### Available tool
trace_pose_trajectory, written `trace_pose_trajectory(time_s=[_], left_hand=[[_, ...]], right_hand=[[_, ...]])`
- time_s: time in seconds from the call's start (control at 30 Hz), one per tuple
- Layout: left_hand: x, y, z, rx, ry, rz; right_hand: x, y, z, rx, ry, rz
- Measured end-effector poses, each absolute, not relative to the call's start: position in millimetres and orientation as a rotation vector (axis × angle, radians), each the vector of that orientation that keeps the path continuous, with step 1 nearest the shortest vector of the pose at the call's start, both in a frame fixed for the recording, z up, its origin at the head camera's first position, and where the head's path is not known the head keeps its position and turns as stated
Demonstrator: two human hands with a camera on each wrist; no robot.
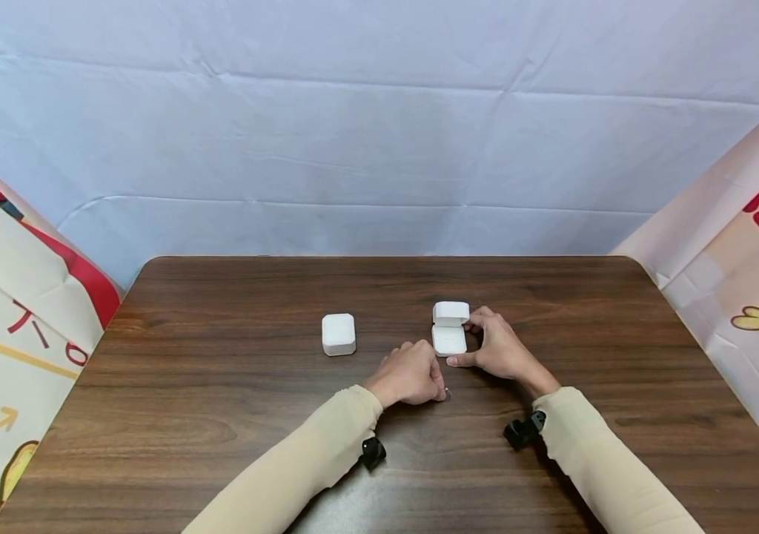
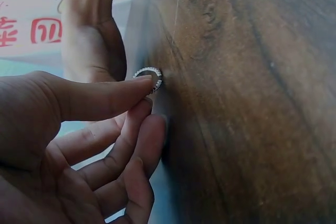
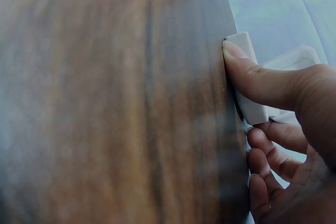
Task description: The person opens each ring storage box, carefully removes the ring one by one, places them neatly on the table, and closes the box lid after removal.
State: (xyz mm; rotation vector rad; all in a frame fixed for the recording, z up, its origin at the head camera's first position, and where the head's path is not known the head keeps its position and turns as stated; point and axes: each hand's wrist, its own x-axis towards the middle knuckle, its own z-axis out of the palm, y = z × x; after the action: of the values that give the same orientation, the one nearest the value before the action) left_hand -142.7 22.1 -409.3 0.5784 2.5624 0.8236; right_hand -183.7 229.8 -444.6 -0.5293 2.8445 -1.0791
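Between the thumb and fingertips of my left hand (image 1: 411, 374) is a ring (image 2: 159, 83), held just above the table; small clear stones line its band. My right hand (image 1: 501, 347) grips a white ring box (image 1: 449, 342), its thumb at the front edge and its other fingers at the right side and back. The box's lid (image 1: 451, 311) is raised, and its white inside faces me in the head view. In the right wrist view the thumb presses on the box base (image 3: 254, 109).
A second white box (image 1: 339, 334), with its lid down, stands to the left of my left hand. All this is on a brown wood-grain table (image 1: 219, 415). A pale cloth (image 1: 366, 148) hangs behind the table, with printed cloths at both sides.
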Motion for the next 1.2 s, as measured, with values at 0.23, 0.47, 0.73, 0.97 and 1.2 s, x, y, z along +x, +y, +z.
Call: trace_pose_trajectory(time_s=[0.23,0.47,0.73,0.97,1.2], left_hand=[[-142.5,24.8,-413.9,0.55,2.569,0.814],[-141.3,25.8,-415.5,0.541,2.573,0.815],[-141.7,26.0,-416.3,0.552,2.581,0.812],[-143.2,25.5,-417.4,0.541,2.561,0.847],[-149.5,21.3,-413.6,0.5,2.561,0.919]], right_hand=[[-183.6,230.1,-444.8,-0.523,2.842,-1.058],[-183.0,230.3,-444.9,-0.517,2.847,-1.053],[-182.7,230.2,-445.8,-0.517,2.855,-1.056],[-182.9,230.4,-444.8,-0.498,2.846,-1.053],[-182.9,230.1,-444.4,-0.495,2.841,-1.06]])
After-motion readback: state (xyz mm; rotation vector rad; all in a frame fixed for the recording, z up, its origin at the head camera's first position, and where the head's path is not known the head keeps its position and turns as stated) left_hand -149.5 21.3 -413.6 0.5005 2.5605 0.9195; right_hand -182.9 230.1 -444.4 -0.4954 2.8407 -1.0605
